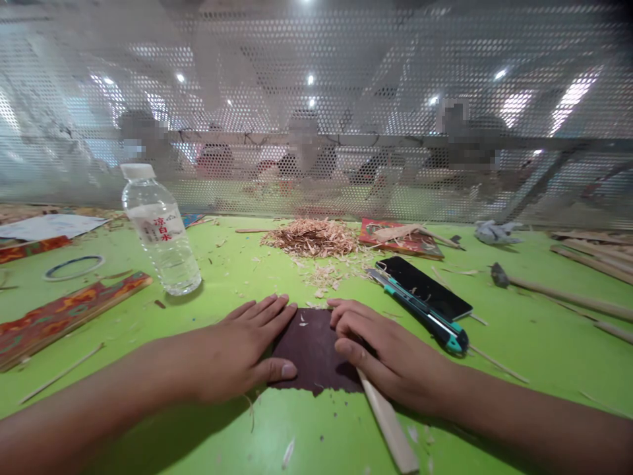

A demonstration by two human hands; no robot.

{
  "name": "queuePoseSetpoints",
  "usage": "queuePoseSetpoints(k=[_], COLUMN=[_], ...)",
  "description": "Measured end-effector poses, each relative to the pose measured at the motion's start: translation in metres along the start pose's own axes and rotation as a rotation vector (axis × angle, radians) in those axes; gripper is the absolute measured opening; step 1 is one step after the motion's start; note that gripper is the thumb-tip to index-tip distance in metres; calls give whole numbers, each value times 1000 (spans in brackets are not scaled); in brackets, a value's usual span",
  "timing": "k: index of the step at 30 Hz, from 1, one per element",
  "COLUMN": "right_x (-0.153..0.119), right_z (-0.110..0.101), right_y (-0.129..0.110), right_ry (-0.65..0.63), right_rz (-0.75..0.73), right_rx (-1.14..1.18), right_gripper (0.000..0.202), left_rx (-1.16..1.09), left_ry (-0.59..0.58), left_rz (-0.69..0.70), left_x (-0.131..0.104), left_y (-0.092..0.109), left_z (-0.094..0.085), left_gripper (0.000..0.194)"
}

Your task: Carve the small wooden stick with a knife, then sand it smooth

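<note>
A dark brown sheet with a ragged near edge (pixel 314 353) lies flat on the green table. My left hand (pixel 252 343) rests with fingers spread over the sheet's left side, holding nothing. Over its right side my right hand (pixel 378 349) curls its fingers round a pale flat wooden stick (pixel 388 422), which slants from under the palm toward the near edge of the view. The stick's far end is hidden beneath the hand.
A water bottle (pixel 163 237) stands at the left near red patterned boards (pixel 74 313). Wood shavings (pixel 316 237) are heaped at the back. A utility knife (pixel 420 313) touches a black phone (pixel 425 287); a wooden-handled tool (pixel 558 293) lies right. Perforated metal mesh (pixel 306 178) stands behind.
</note>
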State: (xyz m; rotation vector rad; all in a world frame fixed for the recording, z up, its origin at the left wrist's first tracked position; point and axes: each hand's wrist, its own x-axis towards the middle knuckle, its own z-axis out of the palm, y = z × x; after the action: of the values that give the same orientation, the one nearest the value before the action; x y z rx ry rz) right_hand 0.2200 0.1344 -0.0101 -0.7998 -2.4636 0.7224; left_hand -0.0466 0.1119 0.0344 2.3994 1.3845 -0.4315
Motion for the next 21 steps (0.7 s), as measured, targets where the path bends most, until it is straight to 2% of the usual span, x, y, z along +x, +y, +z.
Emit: queuePoseSetpoints(k=[5, 10, 21], right_x=[1, 1, -2], right_z=[0, 0, 1], right_y=[2, 1, 2], right_ry=[63, 74, 171], right_rz=[33, 32, 62], right_rx=[-7, -21, -86], right_gripper=[37, 39, 53], left_rx=[-30, -46, -45], left_ry=[8, 30, 30], left_rz=[1, 16, 26], left_x=[-1, -1, 1], left_y=[0, -1, -3], left_z=[1, 2, 4], left_gripper=[89, 89, 89])
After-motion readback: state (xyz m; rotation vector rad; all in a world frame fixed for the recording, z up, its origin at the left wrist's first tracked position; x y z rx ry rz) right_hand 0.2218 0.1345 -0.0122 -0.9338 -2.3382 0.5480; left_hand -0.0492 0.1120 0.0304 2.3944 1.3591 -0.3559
